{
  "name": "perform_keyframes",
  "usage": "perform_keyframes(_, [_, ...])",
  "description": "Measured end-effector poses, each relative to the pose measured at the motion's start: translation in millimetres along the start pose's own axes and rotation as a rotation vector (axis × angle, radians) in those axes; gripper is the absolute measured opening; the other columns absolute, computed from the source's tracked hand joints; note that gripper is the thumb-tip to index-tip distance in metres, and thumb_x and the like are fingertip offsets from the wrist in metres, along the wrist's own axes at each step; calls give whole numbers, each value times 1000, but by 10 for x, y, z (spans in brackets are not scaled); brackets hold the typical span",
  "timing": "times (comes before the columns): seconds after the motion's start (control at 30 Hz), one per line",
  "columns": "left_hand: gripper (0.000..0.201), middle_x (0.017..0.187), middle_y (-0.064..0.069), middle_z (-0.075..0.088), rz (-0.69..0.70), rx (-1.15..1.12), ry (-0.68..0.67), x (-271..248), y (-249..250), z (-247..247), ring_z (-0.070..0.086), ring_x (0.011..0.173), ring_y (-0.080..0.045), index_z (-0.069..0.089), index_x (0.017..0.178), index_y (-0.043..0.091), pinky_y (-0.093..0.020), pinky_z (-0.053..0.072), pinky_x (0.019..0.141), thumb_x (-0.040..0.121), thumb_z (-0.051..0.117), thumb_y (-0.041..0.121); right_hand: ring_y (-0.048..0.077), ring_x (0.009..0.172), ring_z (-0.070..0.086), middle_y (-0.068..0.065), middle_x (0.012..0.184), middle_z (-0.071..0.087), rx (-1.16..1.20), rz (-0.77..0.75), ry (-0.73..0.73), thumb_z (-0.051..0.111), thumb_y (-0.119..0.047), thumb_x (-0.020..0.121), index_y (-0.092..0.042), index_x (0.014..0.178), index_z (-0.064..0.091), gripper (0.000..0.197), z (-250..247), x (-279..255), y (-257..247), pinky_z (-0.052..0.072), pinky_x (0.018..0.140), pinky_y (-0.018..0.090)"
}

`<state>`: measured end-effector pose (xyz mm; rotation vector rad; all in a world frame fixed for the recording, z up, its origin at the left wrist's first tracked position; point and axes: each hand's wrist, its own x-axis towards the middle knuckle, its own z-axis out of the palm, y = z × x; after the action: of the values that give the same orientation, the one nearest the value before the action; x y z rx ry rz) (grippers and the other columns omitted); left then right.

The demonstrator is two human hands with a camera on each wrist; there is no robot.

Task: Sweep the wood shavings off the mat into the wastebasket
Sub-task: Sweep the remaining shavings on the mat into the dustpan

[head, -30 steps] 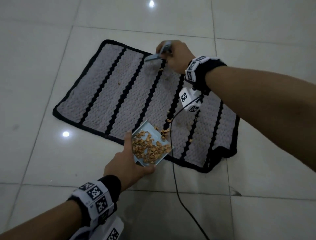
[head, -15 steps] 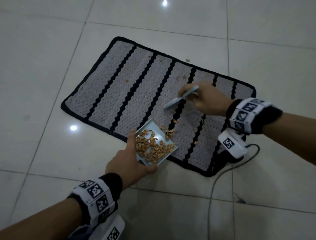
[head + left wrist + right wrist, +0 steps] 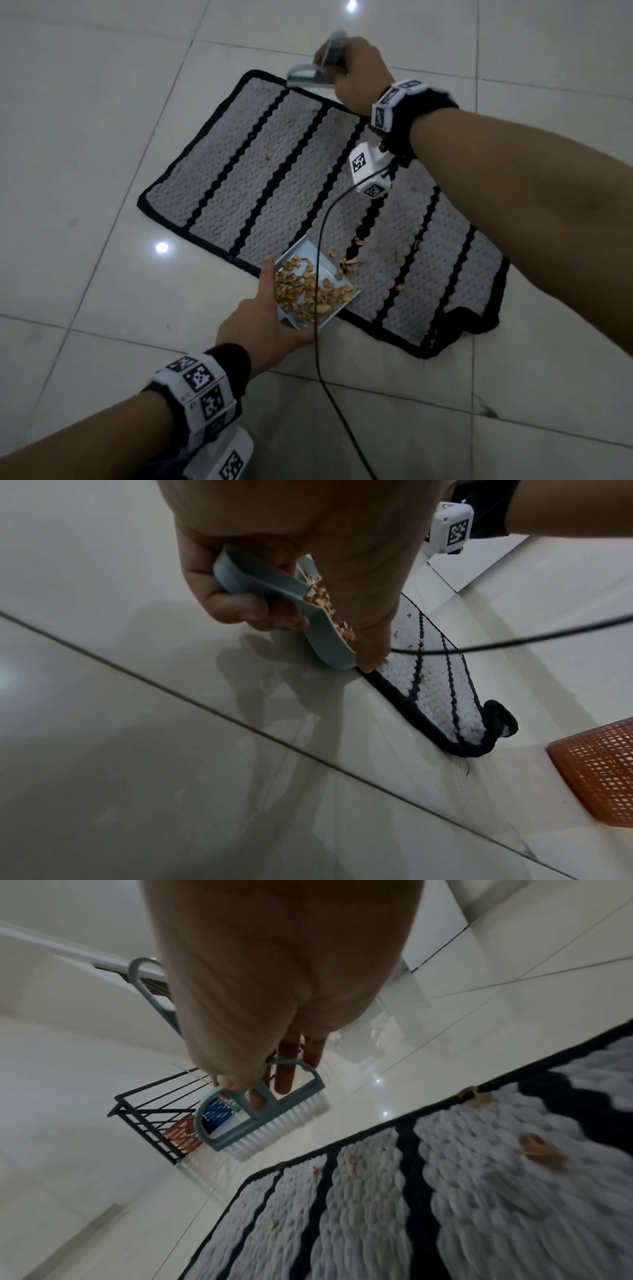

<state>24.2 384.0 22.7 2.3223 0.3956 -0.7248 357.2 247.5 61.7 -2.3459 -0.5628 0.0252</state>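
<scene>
Right hand (image 3: 356,70) has swung from mid-mat out to the mat's far edge since half a second ago, brush lifted off the pile; left hand and dustpan sit where they were.

Left hand (image 3: 260,329) grips a pale blue plastic dustpan (image 3: 301,270), thumb along its left wall, fingers curled under the handle. Dustpan lip rests on the near edge of the grey knobbly mat with black stripes and black border (image 3: 239,178), which lies flat on the glossy white tiled floor (image 3: 85,137); the mat's near right corner is curled up. Tan, curly wood shavings (image 3: 308,291) are heaped inside the pan, a small clump sits on the mat just beyond its lip, and single flakes are scattered over the stripes further out. A thin black cable (image 3: 318,260) hangs from the right wrist unit across the pan. Right hand fingers are curled round the handle of a grey-blue plastic hand brush with white bristles (image 3: 270,1118), held above the floor just past the mat's far edge. Orange mesh wastebasket (image 3: 603,775) stands on the floor near the mat's curled corner, seen from the left wrist.
</scene>
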Motion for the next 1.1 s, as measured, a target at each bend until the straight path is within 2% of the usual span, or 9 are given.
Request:
perform_keyframes(0.13, [131, 124, 4, 64, 1, 8, -1, 10, -20, 17, 66, 101, -19, -16, 152, 35, -30, 54, 79, 66, 79, 62, 15, 90, 58, 4, 99, 66, -99, 68, 46, 53, -30, 91, -14, 106, 67, 26, -256, 50, 254, 41, 76, 22])
perform_keyframes(0.23, [132, 124, 4, 64, 10, 0, 6, 9, -40, 22, 66, 101, -20, -17, 150, 39, -38, 56, 83, 62, 79, 65, 27, 103, 62, 14, 112, 68, -157, 103, 12, 51, -27, 92, -10, 110, 67, 30, -493, -161, 579, 44, 83, 29])
perform_keyframes(0.33, [132, 126, 3, 63, 10, 2, 2, 12, -46, 24, 66, 101, -21, -15, 150, 39, -42, 57, 83, 62, 79, 66, 33, 104, 61, 17, 112, 68, -178, 107, -65, 50, -23, 95, -7, 109, 67, 27, -572, -461, 786, 50, 88, 40])
perform_keyframes(0.53, [130, 127, 1, 63, -4, -17, 5, 7, -9, 15, 66, 102, -23, -10, 151, 38, -41, 57, 83, 63, 81, 63, 30, 106, 63, 13, 112, 69, -157, -14, -102, 53, -14, 94, -10, 112, 64, 22, -368, -1103, 739, 46, 89, 30])
perform_keyframes(0.67, [127, 125, 2, 63, 1, -8, 9, -10, 20, 2, 66, 100, -23, -8, 152, 35, -37, 57, 81, 64, 82, 60, 36, 92, 65, 17, 103, 69, -147, -110, -134, 51, -9, 93, -9, 112, 62, 22, -233, -1460, 597, 55, 79, 49])
perform_keyframes(0.8, [129, 125, 1, 62, -9, -10, 9, 0, 8, 16, 65, 102, -24, -8, 152, 35, -38, 56, 83, 64, 81, 61, 33, 88, 63, 17, 99, 68, -51, -4, -4, 50, -11, 94, -6, 112, 61, 21, -303, -1404, 508, 51, 75, 37])
perform_keyframes(0.87, [129, 125, 1, 63, -7, -12, 14, 10, -3, 23, 66, 101, -24, -7, 152, 36, -39, 57, 84, 62, 81, 63, 34, 90, 61, 18, 101, 66, -55, 52, 31, 48, -16, 96, -5, 112, 58, 21, -338, -1264, 535, 48, 75, 38])
perform_keyframes(1.0, [129, 124, 1, 63, -12, -2, 18, 13, -8, 33, 66, 99, -24, -7, 151, 37, -40, 57, 83, 61, 81, 65, 36, 97, 60, 20, 113, 64, -78, 108, -80, 43, -25, 100, -8, 125, 52, 31, -322, -1117, 613, 44, 77, 35])
perform_keyframes(1.1, [128, 122, 1, 63, -8, -5, 23, 17, -22, 36, 66, 97, -24, -4, 151, 38, -40, 57, 82, 59, 81, 66, 39, 89, 62, 22, 106, 65, -132, 79, -176, 44, -28, 98, -12, 127, 53, 34, -239, -1241, 601, 52, 79, 46])
